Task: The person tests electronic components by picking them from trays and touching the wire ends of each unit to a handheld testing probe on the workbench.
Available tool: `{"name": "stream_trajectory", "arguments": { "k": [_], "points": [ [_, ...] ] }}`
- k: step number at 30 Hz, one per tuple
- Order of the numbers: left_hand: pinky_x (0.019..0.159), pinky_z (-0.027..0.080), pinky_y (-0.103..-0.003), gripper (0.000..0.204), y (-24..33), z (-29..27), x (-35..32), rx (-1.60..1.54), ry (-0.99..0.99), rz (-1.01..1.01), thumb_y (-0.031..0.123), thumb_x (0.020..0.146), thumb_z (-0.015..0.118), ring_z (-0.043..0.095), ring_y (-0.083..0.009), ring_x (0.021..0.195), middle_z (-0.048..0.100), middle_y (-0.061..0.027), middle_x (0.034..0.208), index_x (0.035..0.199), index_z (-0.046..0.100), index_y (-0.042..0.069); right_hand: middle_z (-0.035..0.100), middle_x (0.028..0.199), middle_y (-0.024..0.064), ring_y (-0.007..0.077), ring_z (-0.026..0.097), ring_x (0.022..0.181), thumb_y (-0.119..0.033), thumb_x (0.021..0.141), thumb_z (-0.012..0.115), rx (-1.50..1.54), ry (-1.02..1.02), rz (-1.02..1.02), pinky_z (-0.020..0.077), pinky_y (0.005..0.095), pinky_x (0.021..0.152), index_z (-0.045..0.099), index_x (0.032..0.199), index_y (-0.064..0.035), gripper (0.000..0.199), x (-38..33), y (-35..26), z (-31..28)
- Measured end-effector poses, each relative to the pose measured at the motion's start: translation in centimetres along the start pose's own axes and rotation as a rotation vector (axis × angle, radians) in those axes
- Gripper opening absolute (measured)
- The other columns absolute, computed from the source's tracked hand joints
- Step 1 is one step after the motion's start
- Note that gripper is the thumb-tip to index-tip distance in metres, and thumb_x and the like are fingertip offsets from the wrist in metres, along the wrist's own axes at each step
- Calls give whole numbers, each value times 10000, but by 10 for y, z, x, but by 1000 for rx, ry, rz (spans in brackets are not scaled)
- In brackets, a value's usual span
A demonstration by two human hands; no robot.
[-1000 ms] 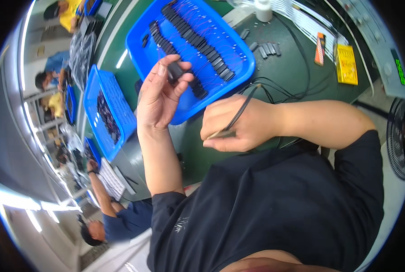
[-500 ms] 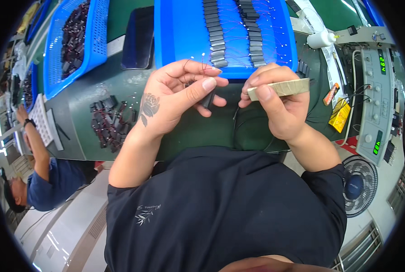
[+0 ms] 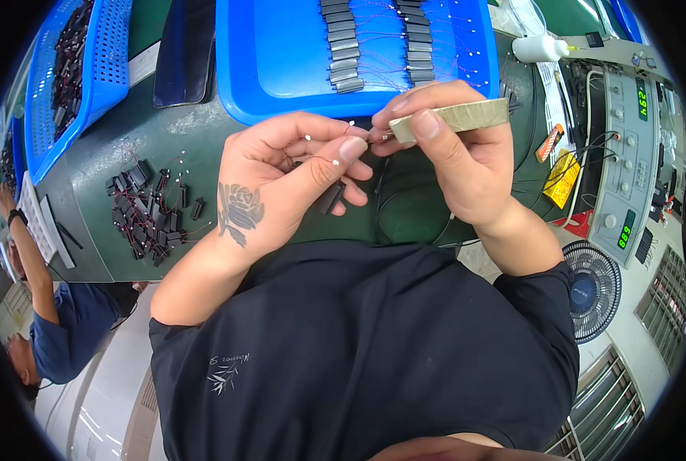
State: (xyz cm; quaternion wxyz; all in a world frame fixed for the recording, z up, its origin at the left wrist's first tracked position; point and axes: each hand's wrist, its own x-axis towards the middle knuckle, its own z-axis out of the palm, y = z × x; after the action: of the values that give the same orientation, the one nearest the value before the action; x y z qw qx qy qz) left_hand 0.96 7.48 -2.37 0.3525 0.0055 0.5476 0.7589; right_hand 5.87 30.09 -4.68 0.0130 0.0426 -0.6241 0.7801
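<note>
My left hand [image 3: 270,173] is closed around a small black rectangular block [image 3: 331,198] with thin wires. Small white connectors on the wires stick out between its thumb and fingers. Close beside it, my right hand [image 3: 470,173] pinches a flat beige strip [image 3: 466,117] that looks wrapped in tape. The fingertips of both hands almost meet over the green bench, at a thin wire end; what exactly touches there is too small to tell. Just beyond the hands, a blue tray [image 3: 239,81] holds two columns of similar black blocks with wires.
A loose pile of wired black blocks [image 3: 147,207] lies left of my left arm. Farther left stand a blue basket [image 3: 112,69] of such parts and a dark flat panel [image 3: 183,58]. On the right are a white bottle [image 3: 539,48], a power supply [image 3: 627,154] and a fan [image 3: 591,296].
My hands have come together, the right fingertips now close to the left ones and the wires. The strip has tipped slightly. The whole view has shifted a little.
</note>
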Motion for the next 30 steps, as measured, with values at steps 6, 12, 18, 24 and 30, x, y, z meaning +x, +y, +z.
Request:
{"name": "stream_trajectory", "arguments": {
  "k": [6,12,18,24,30],
  "points": [
    [598,575,-225,149,-10,5,-1,12,84,81,44,1003,800,763,-170,704,794,-132,876,1128,767,-30,760,1158,226,290,779,951,-162,1133,613,-25,11,19,673,374,846,664,1238,18,214,-2,-5,3],
    [587,568,-219,135,-16,6,1,133,154,165,29,970,832,771,-172,710,797,-124,874,1076,763,-18,770,1174,243,300,791,977,-167,1134,620,21,6,27,683,388,872,656,1251,22,226,-4,-5,3],
    [573,562,-212,123,-16,6,-1,163,181,164,29,957,844,774,-166,708,802,-122,876,1018,746,-13,768,1191,251,301,794,988,-171,1136,623,14,12,42,685,385,876,654,1267,26,239,-4,-4,4],
    [564,557,-203,120,-19,8,0,181,192,204,21,950,846,769,-153,694,806,-123,874,987,736,-11,768,1196,257,302,796,984,-163,1132,634,29,29,65,685,383,884,659,1268,33,240,-5,-2,5],
    [562,559,-199,110,-22,6,1,187,187,243,7,948,839,768,-148,690,813,-126,885,985,737,-11,766,1205,262,304,798,980,-153,1122,653,8,30,37,687,385,892,670,1260,40,238,-5,1,6]
  ]
}}
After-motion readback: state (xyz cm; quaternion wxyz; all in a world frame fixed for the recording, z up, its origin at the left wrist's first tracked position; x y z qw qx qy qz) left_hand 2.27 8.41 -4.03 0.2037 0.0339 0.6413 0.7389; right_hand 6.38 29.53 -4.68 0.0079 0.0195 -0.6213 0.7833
